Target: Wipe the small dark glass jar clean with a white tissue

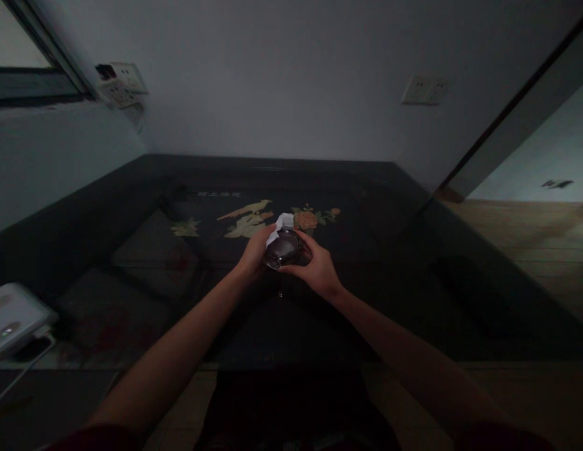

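Note:
Over the middle of the dark table, both my hands are around a small round object with a shiny rim, like a glass jar or cup (283,246); the dim light hides its exact kind. My right hand (319,268) grips its right side, with the thumb along the near edge and the fingers at the far edge. A crumpled white tissue (285,220) sticks up at the far left of the rim. My left hand (254,255) is closed at the left side, against the round object and the tissue; most of its fingers are hidden.
The dark glossy tabletop (389,250) bears a printed bird (248,210) and flowers (306,219). A white device (16,319) with a cable stands at the left edge. Wall sockets (425,91) are at the back, and a wooden floor (530,241) lies to the right.

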Available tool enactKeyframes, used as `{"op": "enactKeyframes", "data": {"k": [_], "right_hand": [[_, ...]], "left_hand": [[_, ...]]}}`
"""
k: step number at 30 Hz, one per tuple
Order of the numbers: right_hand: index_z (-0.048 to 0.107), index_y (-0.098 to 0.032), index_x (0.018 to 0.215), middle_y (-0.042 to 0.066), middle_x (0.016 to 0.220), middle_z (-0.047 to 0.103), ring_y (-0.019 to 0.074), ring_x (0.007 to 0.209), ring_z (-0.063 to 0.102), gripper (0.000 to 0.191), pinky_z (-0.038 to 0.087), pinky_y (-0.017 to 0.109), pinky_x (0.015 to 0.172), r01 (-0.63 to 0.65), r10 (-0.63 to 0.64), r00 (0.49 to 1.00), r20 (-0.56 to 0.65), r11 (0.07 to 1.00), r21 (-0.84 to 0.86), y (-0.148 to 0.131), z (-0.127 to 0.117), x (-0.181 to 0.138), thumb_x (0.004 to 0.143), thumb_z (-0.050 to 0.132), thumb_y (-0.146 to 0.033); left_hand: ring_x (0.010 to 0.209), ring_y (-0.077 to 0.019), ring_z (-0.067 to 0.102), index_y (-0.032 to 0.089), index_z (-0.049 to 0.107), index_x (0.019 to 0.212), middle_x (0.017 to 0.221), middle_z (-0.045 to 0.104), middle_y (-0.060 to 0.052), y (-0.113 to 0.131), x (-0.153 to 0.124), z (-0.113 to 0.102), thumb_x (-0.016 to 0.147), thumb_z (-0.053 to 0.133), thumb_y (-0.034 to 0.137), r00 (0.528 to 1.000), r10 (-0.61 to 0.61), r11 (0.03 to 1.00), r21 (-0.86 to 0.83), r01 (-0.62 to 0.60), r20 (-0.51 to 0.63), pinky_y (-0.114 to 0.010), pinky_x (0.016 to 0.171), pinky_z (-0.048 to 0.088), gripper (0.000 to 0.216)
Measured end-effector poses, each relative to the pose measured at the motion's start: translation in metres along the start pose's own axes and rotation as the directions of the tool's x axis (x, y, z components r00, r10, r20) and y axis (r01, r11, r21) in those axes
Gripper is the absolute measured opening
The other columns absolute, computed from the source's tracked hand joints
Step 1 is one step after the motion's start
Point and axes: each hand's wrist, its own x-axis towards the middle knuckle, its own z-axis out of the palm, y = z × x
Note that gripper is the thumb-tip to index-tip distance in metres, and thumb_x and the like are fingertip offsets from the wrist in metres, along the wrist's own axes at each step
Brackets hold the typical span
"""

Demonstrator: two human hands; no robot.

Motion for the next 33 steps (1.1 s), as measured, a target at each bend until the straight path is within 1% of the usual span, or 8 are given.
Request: {"op": "enactKeyframes", "data": {"k": [6, 11, 14, 18, 22, 26, 29, 33], "right_hand": [[0.055, -0.019, 0.128, 0.012, 0.125, 0.065, 0.0277, 0.115, 0.063, 0.083, 0.049, 0.043, 0.103, -0.058, 0.066, 0.994, -0.085, 0.993, 0.1, 0.008, 0.0, 0.005, 0.053, 0.087, -0.03], [0.055, -0.016, 0.128, 0.013, 0.124, 0.066, 0.0292, 0.115, 0.063, 0.08, 0.048, 0.045, 0.104, -0.076, 0.091, 0.987, -0.132, 0.991, 0.11, 0.009, -0.003, 0.007, 0.055, 0.084, -0.03], [0.055, -0.016, 0.128, 0.014, 0.125, 0.065, 0.0295, 0.115, 0.063, 0.08, 0.048, 0.044, 0.103, -0.076, 0.087, 0.988, -0.128, 0.993, 0.087, 0.006, -0.002, 0.005, 0.055, 0.084, -0.03], [0.055, -0.015, 0.127, 0.015, 0.126, 0.064, 0.0294, 0.115, 0.062, 0.081, 0.049, 0.044, 0.103, -0.061, 0.07, 0.989, -0.132, 0.996, 0.07, 0.002, -0.001, 0.002, 0.054, 0.086, -0.031], [0.055, -0.015, 0.128, 0.015, 0.124, 0.065, 0.0299, 0.116, 0.062, 0.086, 0.049, 0.045, 0.103, -0.059, 0.066, 0.995, -0.073, 0.993, 0.098, -0.003, 0.002, -0.001, 0.051, 0.089, -0.033], [0.055, -0.018, 0.129, 0.014, 0.125, 0.065, 0.0293, 0.116, 0.062, 0.088, 0.049, 0.044, 0.103, -0.08, 0.08, 0.997, 0.003, 0.987, 0.14, -0.005, 0.003, -0.002, 0.05, 0.089, -0.032], [0.055, -0.017, 0.129, 0.014, 0.124, 0.065, 0.029, 0.115, 0.063, 0.088, 0.05, 0.044, 0.102, -0.11, 0.11, 0.994, 0.011, 0.978, 0.176, -0.001, 0.003, 0.0, 0.05, 0.09, -0.033], [0.056, -0.016, 0.127, 0.014, 0.122, 0.066, 0.0289, 0.113, 0.064, 0.086, 0.05, 0.044, 0.102, -0.124, 0.14, 0.988, -0.069, 0.973, 0.197, 0.006, 0.0, 0.005, 0.05, 0.089, -0.033]], "left_hand": [[0.107, -0.0213, 0.06, 0.019, 0.063, 0.109, 0.113, 0.066, -0.008, -0.015, -0.02, 0.009, 0.087, 0.049, 0.046, 0.939, 0.343, 0.923, 0.183, -0.338, 0.009, -0.032, 0.096, 0.045, 0.037], [0.141, -0.0204, 0.032, 0.026, 0.04, 0.139, 0.153, 0.034, -0.007, -0.03, -0.045, 0.02, 0.093, 0.042, 0.049, 0.891, 0.451, 0.849, 0.281, -0.448, 0.059, -0.035, 0.117, 0.022, 0.051], [0.14, -0.0205, 0.034, 0.026, 0.038, 0.14, 0.152, 0.034, -0.009, -0.032, -0.047, 0.02, 0.094, 0.039, 0.05, 0.891, 0.452, 0.85, 0.28, -0.445, 0.046, -0.035, 0.116, 0.024, 0.052], [0.122, -0.0214, 0.053, 0.023, 0.054, 0.126, 0.133, 0.056, -0.009, -0.028, -0.028, 0.014, 0.091, 0.045, 0.048, 0.905, 0.425, 0.884, 0.207, -0.419, 0.013, -0.034, 0.106, 0.038, 0.044], [0.095, -0.0221, 0.064, 0.015, 0.066, 0.098, 0.099, 0.07, -0.009, -0.014, -0.007, 0.005, 0.083, 0.053, 0.042, 0.977, 0.206, 0.978, 0.024, -0.205, -0.061, -0.034, 0.089, 0.049, 0.034], [0.079, -0.0191, 0.065, 0.012, 0.066, 0.09, 0.083, 0.07, -0.007, -0.001, -0.003, 0.003, 0.074, 0.061, 0.038, 1.0, -0.004, 0.993, -0.116, 0.007, 0.023, -0.031, 0.078, 0.051, 0.031], [0.081, -0.0184, 0.064, 0.014, 0.064, 0.089, 0.083, 0.069, -0.004, -0.005, -0.005, 0.005, 0.075, 0.06, 0.039, 0.997, 0.062, 0.989, -0.132, -0.068, -0.049, -0.03, 0.08, 0.05, 0.028], [0.107, -0.0206, 0.06, 0.02, 0.062, 0.106, 0.11, 0.066, -0.006, -0.021, -0.015, 0.008, 0.088, 0.049, 0.048, 0.951, 0.307, 0.951, 0.04, -0.305, -0.041, -0.034, 0.098, 0.044, 0.036]]}}
